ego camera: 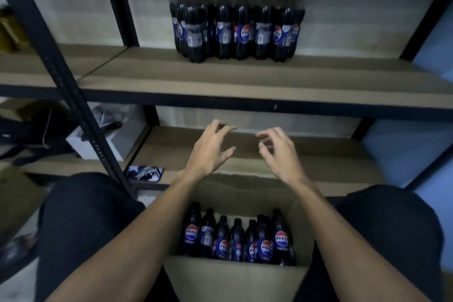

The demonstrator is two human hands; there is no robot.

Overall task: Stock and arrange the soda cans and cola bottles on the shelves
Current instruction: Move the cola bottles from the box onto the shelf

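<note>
Hands empty: left hand (pixel 210 152) and right hand (pixel 279 152) hover before lower shelf (pixel 331 154), each grip loose, fingers half-curled on nothing. Cola bottles (pixel 235 238) stand in cardboard box (pixel 232 279) between the knees; shelved group (pixel 237 24) sits on upper shelf (pixel 245 78). Likely best: take one bottle per hand by the neck, set labels forward.

We see through one wide-angle camera worn on the head, looking forward and steeply down. It faces the black-framed metal rack with tan wooden shelf boards (pixel 245 76) squarely and from close by. The open brown cardboard box (pixel 232 277) lies directly beneath the lens, at the frame's lower edge.
</note>
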